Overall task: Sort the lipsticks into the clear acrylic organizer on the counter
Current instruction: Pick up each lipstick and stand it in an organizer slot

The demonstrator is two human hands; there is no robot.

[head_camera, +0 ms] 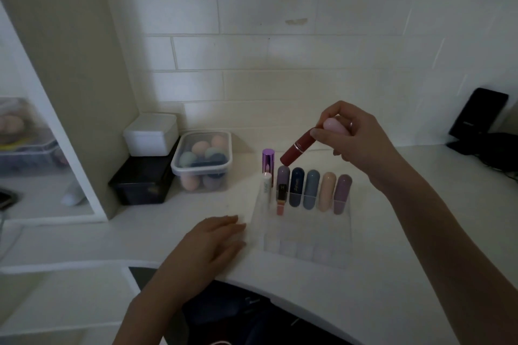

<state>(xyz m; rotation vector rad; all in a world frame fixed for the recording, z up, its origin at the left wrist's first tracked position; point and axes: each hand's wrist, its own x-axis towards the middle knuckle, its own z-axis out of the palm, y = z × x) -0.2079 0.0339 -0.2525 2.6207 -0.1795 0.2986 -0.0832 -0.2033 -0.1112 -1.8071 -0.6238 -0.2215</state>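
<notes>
Counter point(364, 274): white, tiled wall behind.
Right hand point(361, 137): pinches red lipstick point(297, 152), 12 o'clock above organizer point(305, 244).
Left hand point(213, 244): flat, fingers relaxed.
Handling: light, slick, rigid; likely best held mid-barrel.

Dim, grey light all round; the brightest patch is on the tiled wall point(280, 50) above my right hand point(361, 143). My hand looks dark and slightly soft. Left of my grip the frame blurs, and edge lines bow.

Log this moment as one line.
right hand: holds red lipstick tilted above organizer back row | left hand: flat on counter beside organizer
</notes>
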